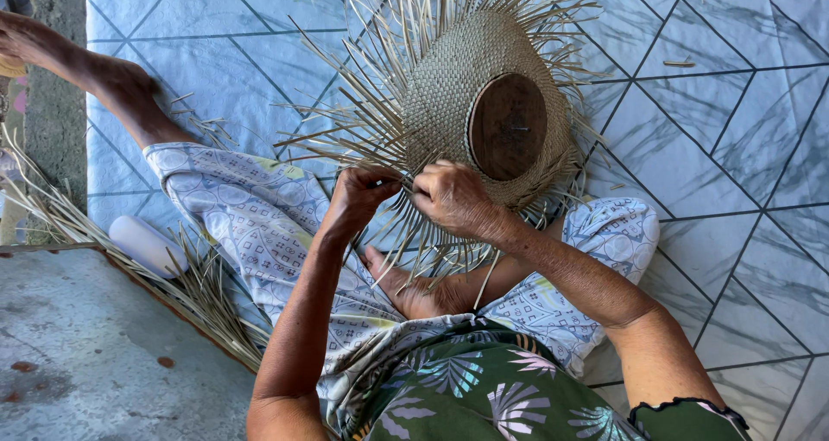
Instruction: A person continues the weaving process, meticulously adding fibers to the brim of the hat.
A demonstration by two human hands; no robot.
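Both hands meet at the hat's [484, 95] lower rim, mid-frame: left hand [358, 197] and right hand [453, 199] each pinched on loose straw strips [345, 139] (fanning outward), equally near.

Straw, wood, cloth and tile

The woven hat [471, 87] at upper centre is dry, matt straw with loose rough strips; its round form [508, 126] looks like dark, dull wood. The trousers [259, 216] are soft printed cloth. The floor [734, 147] is smooth, faintly glossy marbled tile; the slab [86, 355] at lower left is rough concrete.
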